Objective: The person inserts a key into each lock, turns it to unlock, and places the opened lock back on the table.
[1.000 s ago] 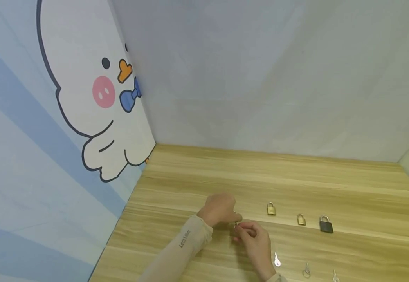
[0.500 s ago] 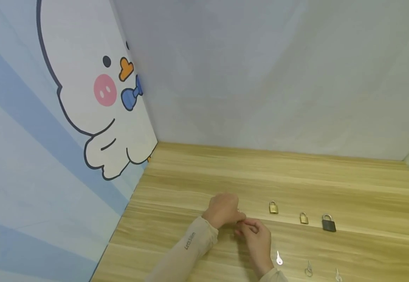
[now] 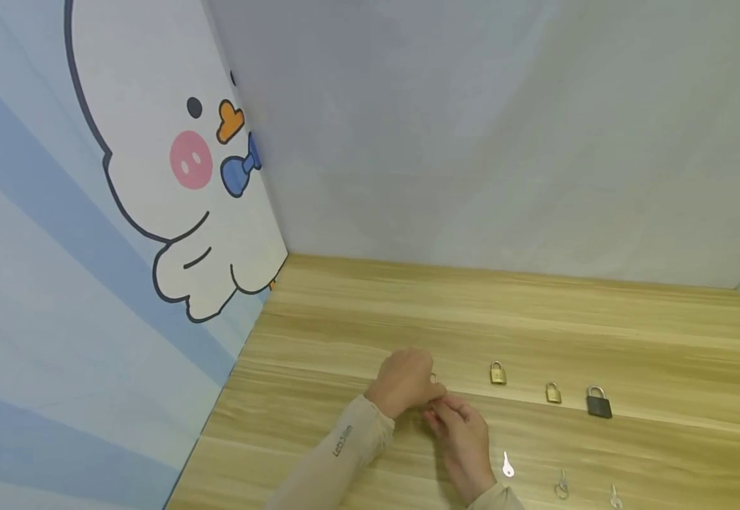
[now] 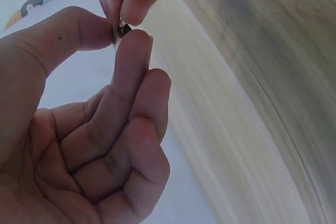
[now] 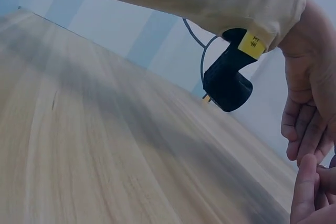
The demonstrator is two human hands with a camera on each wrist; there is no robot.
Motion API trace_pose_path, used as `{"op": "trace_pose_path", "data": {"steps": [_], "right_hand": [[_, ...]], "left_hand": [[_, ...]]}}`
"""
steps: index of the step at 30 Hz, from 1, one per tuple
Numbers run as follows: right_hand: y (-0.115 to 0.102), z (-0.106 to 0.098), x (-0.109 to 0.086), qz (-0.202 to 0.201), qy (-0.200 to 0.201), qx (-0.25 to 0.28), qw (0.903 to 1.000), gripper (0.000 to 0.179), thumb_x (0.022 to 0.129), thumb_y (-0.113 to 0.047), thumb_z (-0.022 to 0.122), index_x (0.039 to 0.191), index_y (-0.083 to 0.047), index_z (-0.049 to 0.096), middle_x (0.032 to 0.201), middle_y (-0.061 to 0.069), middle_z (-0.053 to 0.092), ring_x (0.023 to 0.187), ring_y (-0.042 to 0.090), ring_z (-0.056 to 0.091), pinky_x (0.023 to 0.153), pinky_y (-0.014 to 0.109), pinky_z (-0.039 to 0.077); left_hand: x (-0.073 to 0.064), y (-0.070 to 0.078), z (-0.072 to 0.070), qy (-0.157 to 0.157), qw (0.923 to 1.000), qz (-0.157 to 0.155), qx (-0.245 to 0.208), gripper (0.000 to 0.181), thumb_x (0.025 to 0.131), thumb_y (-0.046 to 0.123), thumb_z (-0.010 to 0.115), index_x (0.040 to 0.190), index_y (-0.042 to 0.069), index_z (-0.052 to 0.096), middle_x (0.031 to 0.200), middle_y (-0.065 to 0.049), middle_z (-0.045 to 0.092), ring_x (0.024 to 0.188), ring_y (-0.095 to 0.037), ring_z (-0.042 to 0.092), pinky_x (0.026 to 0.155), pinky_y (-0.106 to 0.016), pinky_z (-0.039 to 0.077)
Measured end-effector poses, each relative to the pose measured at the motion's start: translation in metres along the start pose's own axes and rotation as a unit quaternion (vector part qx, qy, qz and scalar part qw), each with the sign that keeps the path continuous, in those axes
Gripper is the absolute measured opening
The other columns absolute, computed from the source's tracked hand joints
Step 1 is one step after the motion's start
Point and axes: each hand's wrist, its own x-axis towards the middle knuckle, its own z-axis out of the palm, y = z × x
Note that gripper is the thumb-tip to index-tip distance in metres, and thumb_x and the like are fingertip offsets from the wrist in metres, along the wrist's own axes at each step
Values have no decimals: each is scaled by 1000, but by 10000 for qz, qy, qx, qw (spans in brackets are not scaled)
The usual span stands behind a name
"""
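In the head view my left hand (image 3: 404, 382) pinches a small padlock (image 3: 434, 378); only its shackle shows past the fingers. The left wrist view shows a bit of the padlock's dark metal end (image 4: 124, 30) between thumb and index finger. My right hand (image 3: 465, 439) meets it from the front right, fingertips against the left hand's. It pinches a thin metal piece (image 4: 121, 18), seemingly a key, set against the padlock's end. Most of both things is hidden by fingers. In the right wrist view the fingertips of both hands touch at the right edge.
To the right on the wooden table (image 3: 357, 319) lie a brass padlock (image 3: 498, 373), a smaller brass padlock (image 3: 553, 393) and a black padlock (image 3: 598, 402). Nearer are a key (image 3: 508, 465), a key with a ring (image 3: 562, 486) and another key (image 3: 615, 498). Walls border the left and back.
The hands have come closer together, and the metal seen between them earlier is now covered by fingers. The head view has shifted slightly; the loose padlocks and keys lie as before.
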Motion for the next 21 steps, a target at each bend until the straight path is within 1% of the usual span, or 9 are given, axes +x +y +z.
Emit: {"op": "trace_pose_path", "data": {"steps": [3,6,9,12,14,16,18,20,21], "right_hand": [[1,1,-1,15,-43,-106,9999,8,95,5,61,96,0,66,94,6,66,82,14,66,82,28,55],[0,2,-3,-25,-96,-269,9996,7,95,5,61,100,2,65,96,6,66,84,14,66,83,29,55],[0,3,-4,-48,-129,-394,9991,8,95,4,60,102,4,64,98,7,65,86,14,66,84,28,55],[-1,3,-5,-59,-133,-417,9990,7,95,4,60,101,4,64,99,7,65,86,15,66,83,28,55],[-1,3,-5,-68,-192,-487,9986,8,95,3,61,102,5,64,100,8,66,86,16,67,84,29,55],[-2,1,-5,-118,-303,-725,9968,13,96,1,61,107,8,62,101,10,68,88,17,67,84,30,55],[-6,-2,-4,-236,-402,-1121,9926,20,96,-2,63,112,10,60,102,13,70,89,19,69,83,31,56],[-11,-7,-3,-395,-489,-1592,9853,24,96,-4,63,115,11,59,103,15,71,90,23,70,82,32,56],[-15,-9,-1,-505,-517,-1868,9797,25,97,-5,63,115,10,59,103,16,71,90,24,71,81,32,56]], "left_hand": [[-4,-1,1,79,9998,78,-139,48,83,21,75,55,16,36,47,9,29,40,-3,24,37,-16,20],[-8,-1,2,153,9989,130,-420,46,83,17,74,55,16,37,45,9,28,38,-2,24,36,-15,21],[-10,-1,3,223,9976,147,-635,48,82,16,75,54,16,37,43,10,26,37,-1,22,35,-15,20],[-12,-1,3,297,9972,148,-676,50,82,18,77,53,16,36,43,10,25,36,-1,21,35,-14,19],[-13,-2,3,363,9968,143,-704,52,82,18,78,52,16,36,43,11,24,36,-1,20,35,-14,19],[-14,-2,3,453,9965,144,-689,52,81,18,78,51,17,35,42,11,24,36,0,19,35,-14,19],[-15,-2,2,561,9964,154,-616,56,82,23,80,52,17,34,43,11,23,37,0,19,35,-14,18],[-16,-2,0,619,9968,156,-473,56,82,25,81,53,18,33,44,11,23,38,0,19,36,-14,18],[-17,-2,0,643,9970,170,-386,57,82,27,81,53,19,32,45,12,22,39,0,19,36,-14,18]]}}
